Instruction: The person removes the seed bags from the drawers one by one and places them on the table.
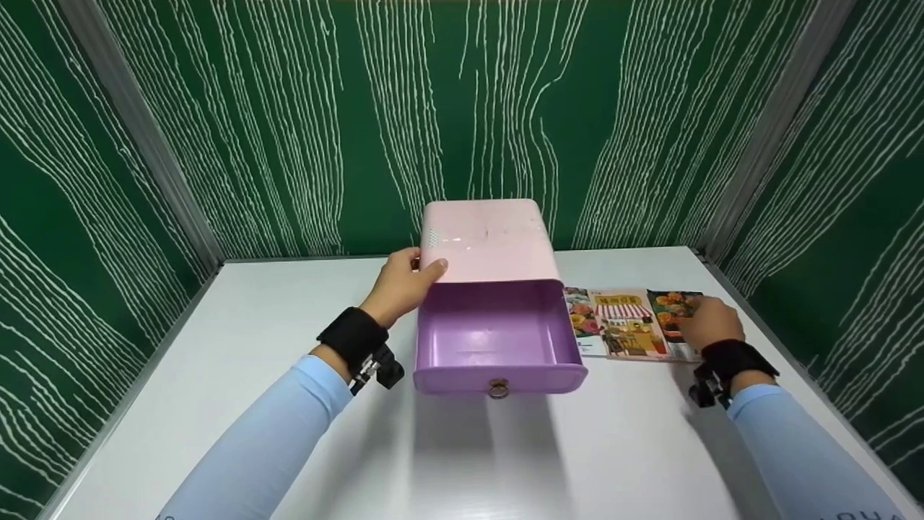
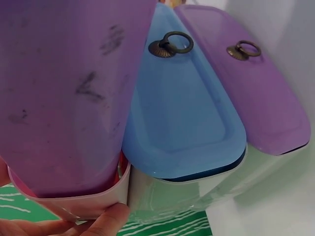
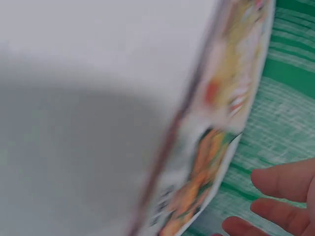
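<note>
A small drawer cabinet (image 1: pixel 487 242) with a pink top stands in the middle of the table, its purple top drawer (image 1: pixel 462 380) pulled out and bare inside. My left hand (image 1: pixel 404 284) grips the cabinet at its upper left front corner, thumb over the top edge and fingers along the side. Below, in the left wrist view, a blue drawer (image 2: pixel 189 108) and a lower purple drawer (image 2: pixel 266 93) are nearly closed. Over on the right, my right hand (image 1: pixel 713 323) hovers by a flower picture packet (image 1: pixel 671 307), its fingers (image 3: pixel 288 179) loosely spread and holding nothing.
Beside that packet lie a packet with a striped shop awning (image 1: pixel 626 325) and another flower packet (image 1: pixel 582 318), close to the cabinet's right side. Green walls (image 1: pixel 491 108) with white wavy lines enclose the white table (image 1: pixel 289 303) at the back and sides.
</note>
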Motion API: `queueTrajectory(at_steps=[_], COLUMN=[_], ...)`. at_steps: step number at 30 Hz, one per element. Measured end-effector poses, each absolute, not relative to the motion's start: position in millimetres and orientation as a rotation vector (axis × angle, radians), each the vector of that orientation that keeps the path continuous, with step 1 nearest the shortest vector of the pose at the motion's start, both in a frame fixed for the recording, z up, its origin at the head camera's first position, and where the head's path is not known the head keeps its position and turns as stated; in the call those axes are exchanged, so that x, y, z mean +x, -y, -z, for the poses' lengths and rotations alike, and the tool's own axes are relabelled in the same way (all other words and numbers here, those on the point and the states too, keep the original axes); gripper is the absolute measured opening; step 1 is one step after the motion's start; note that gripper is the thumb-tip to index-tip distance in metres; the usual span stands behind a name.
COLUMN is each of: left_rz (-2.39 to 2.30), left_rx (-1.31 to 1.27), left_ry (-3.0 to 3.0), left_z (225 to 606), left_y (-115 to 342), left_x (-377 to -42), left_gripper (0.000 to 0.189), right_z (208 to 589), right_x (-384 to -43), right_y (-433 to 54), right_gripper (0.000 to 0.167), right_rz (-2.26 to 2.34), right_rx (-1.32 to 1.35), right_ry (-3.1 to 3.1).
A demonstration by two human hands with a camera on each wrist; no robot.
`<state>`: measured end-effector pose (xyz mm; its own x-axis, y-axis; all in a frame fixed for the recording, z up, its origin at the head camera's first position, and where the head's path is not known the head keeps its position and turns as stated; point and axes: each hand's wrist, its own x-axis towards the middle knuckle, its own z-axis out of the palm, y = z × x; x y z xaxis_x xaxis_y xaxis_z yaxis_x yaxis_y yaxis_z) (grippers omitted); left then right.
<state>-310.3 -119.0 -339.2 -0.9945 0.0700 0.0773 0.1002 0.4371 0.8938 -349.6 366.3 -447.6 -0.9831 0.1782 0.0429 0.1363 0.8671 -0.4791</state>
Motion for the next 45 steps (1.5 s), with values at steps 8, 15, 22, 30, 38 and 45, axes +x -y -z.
queueTrajectory(at_steps=[8,15,22,30,38,45], left_rz=[1.651,1.674,1.679,1.69,1.682,1.696], left_rx=[-0.149,-0.136,-0.136,-0.127,-0.124,-0.118], left_ry=[2.65,2.631,2.617,2.62,2.619,2.613], left_z=[340,340,340,339,339,340], left_y=[119,119,118,118,117,117], left_x=[-310,-310,-311,-311,-310,-310], left_gripper=[0.053,0.052,0.052,0.049,0.05,0.051], right_z=[418,390,364,339,329,327], right_x=[-340,-321,-298,-270,-245,-222], right_y=[-323,-284,-250,-216,-192,-179], right_gripper=[0.048,0.048,0.037,0.025,0.022,0.023], right_rz=[-0.856,-0.979,-0.99,-0.978,-0.949,-0.894], right_rx=[0.048,0.216,0.367,0.509,0.647,0.772], right_ry=[2.846,2.786,2.686,2.489,2.369,2.302])
